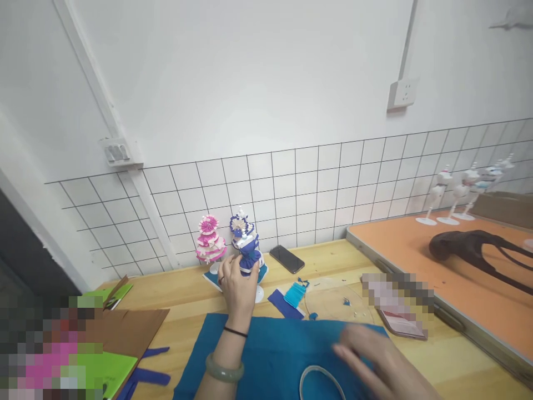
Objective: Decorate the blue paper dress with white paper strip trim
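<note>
In close, the left hand had its fingers gripping one small blue-dressed mannequin by the skirt! Two more stood just behind that hand: one blue-and-white mannequin, one pink mannequin. The right hand was a blur above one teal cloth, open or closed, impossible to tell. Between the hands, one pale ring lay nearer the right; beyond them, one dark phone rested on the tabletop.
</note>
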Tool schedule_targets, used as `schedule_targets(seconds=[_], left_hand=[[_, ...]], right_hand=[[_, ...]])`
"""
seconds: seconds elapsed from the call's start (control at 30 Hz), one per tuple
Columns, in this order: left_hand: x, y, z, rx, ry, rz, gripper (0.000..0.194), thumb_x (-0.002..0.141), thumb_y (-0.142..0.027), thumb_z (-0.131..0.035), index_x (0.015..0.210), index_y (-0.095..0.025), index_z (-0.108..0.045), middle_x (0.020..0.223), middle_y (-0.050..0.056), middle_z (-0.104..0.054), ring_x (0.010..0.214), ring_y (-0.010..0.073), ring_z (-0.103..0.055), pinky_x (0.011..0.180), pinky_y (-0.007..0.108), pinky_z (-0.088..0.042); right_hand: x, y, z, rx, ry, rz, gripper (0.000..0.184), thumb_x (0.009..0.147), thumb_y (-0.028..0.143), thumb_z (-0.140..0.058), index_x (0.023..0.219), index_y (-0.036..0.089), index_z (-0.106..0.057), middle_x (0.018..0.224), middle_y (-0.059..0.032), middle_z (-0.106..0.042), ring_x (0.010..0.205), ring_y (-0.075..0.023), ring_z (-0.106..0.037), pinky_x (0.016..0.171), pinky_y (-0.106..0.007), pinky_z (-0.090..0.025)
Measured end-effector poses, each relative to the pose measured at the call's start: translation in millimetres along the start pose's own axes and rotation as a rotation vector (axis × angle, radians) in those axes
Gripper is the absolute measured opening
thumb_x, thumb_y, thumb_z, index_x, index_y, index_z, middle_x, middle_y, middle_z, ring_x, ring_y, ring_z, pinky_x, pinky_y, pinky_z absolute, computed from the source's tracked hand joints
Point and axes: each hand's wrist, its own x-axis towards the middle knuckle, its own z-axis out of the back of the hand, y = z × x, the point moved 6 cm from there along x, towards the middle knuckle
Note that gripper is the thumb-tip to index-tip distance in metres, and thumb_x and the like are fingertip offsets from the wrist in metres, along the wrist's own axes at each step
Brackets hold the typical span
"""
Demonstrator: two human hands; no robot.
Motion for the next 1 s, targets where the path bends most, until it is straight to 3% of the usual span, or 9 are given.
schedule_targets(seconds=[0.1,0.23,0.4,0.6,0.87,1.0], left_hand=[[-4.0,0.3,0.3,0.005,-0.009,-0.016,0.035,0.074,-0.038,-0.056,0.1,-0.016,-0.061,0.109,0.014,-0.054,0.112,0.0316,-0.04,0.094,0.046,-0.034],[-6.7,1.7,-3.2,0.024,0.014,-0.035,0.04,0.075,-0.039,-0.054,0.107,-0.014,-0.059,0.113,0.016,-0.052,0.113,0.0314,-0.041,0.093,0.046,-0.035],[-5.9,5.7,-7.4,0.018,0.032,-0.012,0.041,0.076,-0.038,-0.053,0.109,-0.014,-0.058,0.115,0.016,-0.051,0.115,0.0312,-0.039,0.094,0.045,-0.036],[-6.1,6.6,-9.4,-0.022,0.025,-0.019,0.039,0.075,-0.038,-0.054,0.107,-0.016,-0.059,0.115,0.015,-0.051,0.115,0.0318,-0.04,0.094,0.047,-0.035],[-7.4,-0.4,-7.8,-0.055,0.037,-0.005,0.035,0.075,-0.036,-0.054,0.101,-0.015,-0.063,0.116,0.017,-0.052,0.114,0.0331,-0.04,0.093,0.05,-0.035],[-5.3,4.0,-8.1,-0.183,0.058,0.079,0.034,0.072,-0.035,-0.057,0.1,-0.017,-0.063,0.118,0.015,-0.051,0.118,0.0335,-0.036,0.098,0.05,-0.029]], right_hand=[[75.6,13.4,16.5,0.08,-0.073,-0.001,0.027,0.091,0.031,-0.034,0.075,0.021,-0.054,0.07,-0.0014,-0.058,0.064,-0.0143,-0.056,0.056,-0.024,-0.045],[169.1,36.5,10.5,0.06,-0.138,0.092,0.023,0.089,0.029,-0.042,0.101,0.016,-0.056,0.094,-0.0082,-0.058,0.087,-0.0175,-0.055,0.074,-0.028,-0.043],[236.9,55.4,-11.9,0.025,-0.087,0.163,0.028,0.087,0.032,-0.047,0.107,0.016,-0.059,0.096,-0.009,-0.057,0.085,-0.0168,-0.055,0.074,-0.026,-0.04],[254.8,57.6,-26.4,-0.059,-0.015,0.188,0.022,0.089,0.028,-0.045,0.086,0.014,-0.062,0.083,-0.0044,-0.06,0.079,-0.0152,-0.057,0.07,-0.029,-0.043],[253.1,48.4,-33.9,-0.141,-0.001,0.171,0.02,0.088,0.028,-0.049,0.1,0.015,-0.056,0.1,-0.0044,-0.06,0.084,-0.0158,-0.059,0.074,-0.035,-0.049],[253.3,48.3,-35.5,-0.155,0.002,0.17,0.02,0.088,0.028,-0.048,0.102,0.015,-0.056,0.101,-0.0047,-0.059,0.084,-0.0158,-0.059,0.074,-0.035,-0.049]])
